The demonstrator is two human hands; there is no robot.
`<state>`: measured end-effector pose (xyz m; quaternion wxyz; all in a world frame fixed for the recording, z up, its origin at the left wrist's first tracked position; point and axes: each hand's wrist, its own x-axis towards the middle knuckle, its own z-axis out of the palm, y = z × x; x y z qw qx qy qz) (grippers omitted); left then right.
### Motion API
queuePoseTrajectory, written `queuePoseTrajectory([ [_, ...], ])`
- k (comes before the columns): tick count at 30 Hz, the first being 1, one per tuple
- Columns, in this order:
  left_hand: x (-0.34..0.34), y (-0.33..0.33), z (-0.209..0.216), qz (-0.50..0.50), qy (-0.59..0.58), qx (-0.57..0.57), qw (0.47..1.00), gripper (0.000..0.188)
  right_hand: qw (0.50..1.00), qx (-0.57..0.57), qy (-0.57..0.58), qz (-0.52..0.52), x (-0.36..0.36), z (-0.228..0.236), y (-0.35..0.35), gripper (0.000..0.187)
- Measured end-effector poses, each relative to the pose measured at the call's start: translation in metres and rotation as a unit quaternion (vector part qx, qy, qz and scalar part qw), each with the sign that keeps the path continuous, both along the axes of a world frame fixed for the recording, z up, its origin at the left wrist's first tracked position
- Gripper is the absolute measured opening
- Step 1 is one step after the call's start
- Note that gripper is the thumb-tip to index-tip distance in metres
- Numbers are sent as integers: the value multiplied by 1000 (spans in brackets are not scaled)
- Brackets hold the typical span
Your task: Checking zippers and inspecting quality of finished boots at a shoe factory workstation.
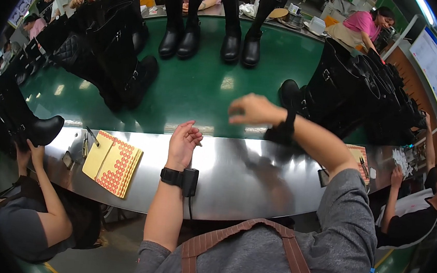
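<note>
My left hand is raised over the steel edge of the workbench, palm turned up, fingers loosely bent and apart. Nothing lies in it. My right hand reaches across in front of me above the green surface, bent at the wrist; motion blurs its fingers, and no object shows in it. Closest to this hand is a tall black boot at the front of the right-hand group. Two pairs of tall black boots, one pair left of the other, stand upright at the back.
Black buckled boots crowd the left side of the green bench top. Yellow sheets with round red stickers lie on the steel strip, beside pens. Co-workers sit around; one's hands touch a boot at left.
</note>
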<state>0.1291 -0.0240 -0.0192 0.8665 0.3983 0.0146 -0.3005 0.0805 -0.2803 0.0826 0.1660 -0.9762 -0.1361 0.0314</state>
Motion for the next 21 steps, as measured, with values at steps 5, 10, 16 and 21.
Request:
queuePoseTrajectory([
  [5,2,0,-6,-9,-22,3,1000,27,978,153,138,-43,-141,-34,37,32],
  [10,2,-1,-11,3,-36,13,999,26,917,337,142,-159,-196,-54,34,27],
  [16,2,3,-14,3,-42,-28,999,26,933,313,161,-73,-176,-58,19,24],
  [21,1,2,-11,-7,-51,-36,998,27,749,585,248,-186,-86,-61,-15,34],
])
